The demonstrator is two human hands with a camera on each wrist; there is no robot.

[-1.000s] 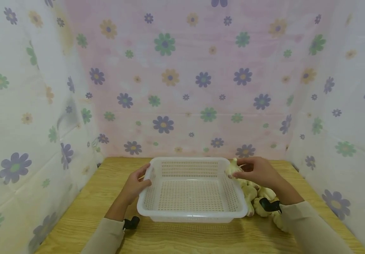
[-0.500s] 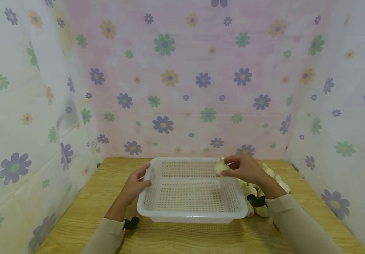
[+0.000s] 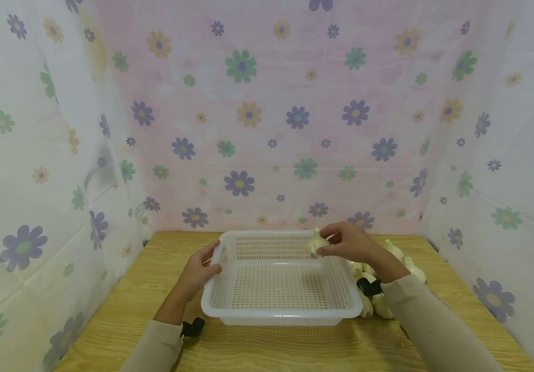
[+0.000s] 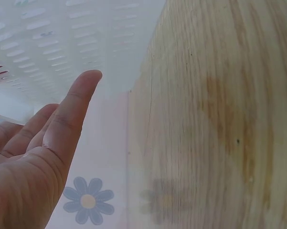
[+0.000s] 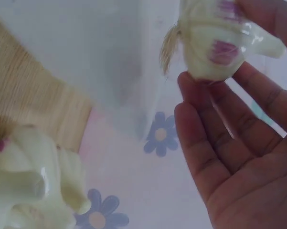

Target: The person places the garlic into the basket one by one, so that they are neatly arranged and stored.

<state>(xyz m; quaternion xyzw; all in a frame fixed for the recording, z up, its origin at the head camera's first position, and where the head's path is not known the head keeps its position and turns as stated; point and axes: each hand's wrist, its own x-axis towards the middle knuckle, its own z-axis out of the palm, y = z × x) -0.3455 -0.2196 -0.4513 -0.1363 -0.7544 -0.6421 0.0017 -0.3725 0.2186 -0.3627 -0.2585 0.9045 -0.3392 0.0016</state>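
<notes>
A white rectangular plastic basket with a slotted floor and walls stands on the table in the head view. At its left rim, my left hand grips the edge; in the left wrist view, the fingers lie along the basket's outer wall. A pale garlic bulb with purple patches and a root tuft is pinched by my right hand, over the basket's far right part. The right wrist view shows that bulb between thumb and fingers, its stem pointing right.
Several more garlic bulbs lie in a heap right of the basket, partly hidden by the right forearm. The wooden table is enclosed by flowered cloth at the back and both sides.
My right hand has carried the garlic bulb leftward, from the basket's right rim to over its inside. The left hand and the basket have stayed where they were.
</notes>
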